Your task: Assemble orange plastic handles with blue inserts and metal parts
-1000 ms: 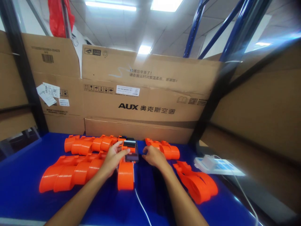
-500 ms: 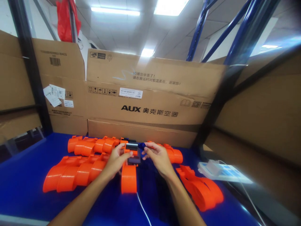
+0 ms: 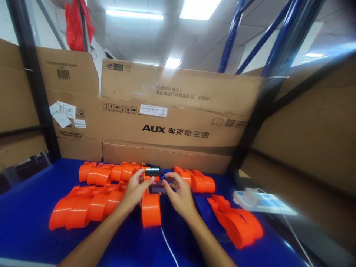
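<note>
My left hand (image 3: 135,190) is closed, thumb and fingers pinching a small black bar (image 3: 152,172) with a row of pale teeth along its top. My right hand (image 3: 179,193) pinches a small dark blue piece (image 3: 162,177) against the bar's right end; its exact kind is too small to make out. Just below the hands, a dark rectangular block (image 3: 157,188) sits above an orange curved band (image 3: 151,212). Fingers partly cover the block and whatever lies behind the bar.
Rows of orange curved bands (image 3: 83,205) lie on the blue table (image 3: 25,193) at left, more (image 3: 201,181) behind my right hand. A loose orange loop (image 3: 239,226) lies at right, near a white power strip (image 3: 267,202). Cardboard (image 3: 172,111) walls the back. A white cable (image 3: 168,243) runs toward me.
My right hand has moved left with the blue piece, bringing it from beside the bar to the bar's right end. My left hand keeps its hold, and the view has shifted slightly.
</note>
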Tool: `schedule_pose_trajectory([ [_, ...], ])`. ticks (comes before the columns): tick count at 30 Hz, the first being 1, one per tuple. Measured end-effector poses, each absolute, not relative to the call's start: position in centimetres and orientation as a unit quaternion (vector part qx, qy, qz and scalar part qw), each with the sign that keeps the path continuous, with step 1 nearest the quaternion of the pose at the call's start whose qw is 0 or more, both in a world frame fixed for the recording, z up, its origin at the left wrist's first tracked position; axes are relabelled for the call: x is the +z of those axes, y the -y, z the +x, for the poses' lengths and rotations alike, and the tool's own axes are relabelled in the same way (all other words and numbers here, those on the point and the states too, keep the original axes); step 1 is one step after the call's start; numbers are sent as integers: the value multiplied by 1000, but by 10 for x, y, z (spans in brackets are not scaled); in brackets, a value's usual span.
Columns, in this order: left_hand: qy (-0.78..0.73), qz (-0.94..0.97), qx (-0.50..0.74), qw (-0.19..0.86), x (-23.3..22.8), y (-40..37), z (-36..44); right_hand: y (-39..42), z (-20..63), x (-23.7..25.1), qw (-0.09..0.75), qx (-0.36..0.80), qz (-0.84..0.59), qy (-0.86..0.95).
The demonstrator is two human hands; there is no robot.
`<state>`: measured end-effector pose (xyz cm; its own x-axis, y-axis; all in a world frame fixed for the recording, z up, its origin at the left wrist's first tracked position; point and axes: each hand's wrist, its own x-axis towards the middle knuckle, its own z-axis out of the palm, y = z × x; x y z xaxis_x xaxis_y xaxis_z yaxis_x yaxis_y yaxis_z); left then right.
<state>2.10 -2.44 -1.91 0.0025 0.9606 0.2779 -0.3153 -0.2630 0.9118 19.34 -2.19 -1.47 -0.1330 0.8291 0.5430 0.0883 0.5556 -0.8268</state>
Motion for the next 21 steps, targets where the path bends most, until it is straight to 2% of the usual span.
schedule_pose_trajectory([
  [10,-343,516,619,483,-22,25,21,29,192,-12,565,232,-313,727],
  [16,-338,516,610,498,-21,25,20,32,196,-7,501,108,-319,797],
  [21,-344,519,598,505,-24,24,20,32,202,-3,442,51,-320,836],
])
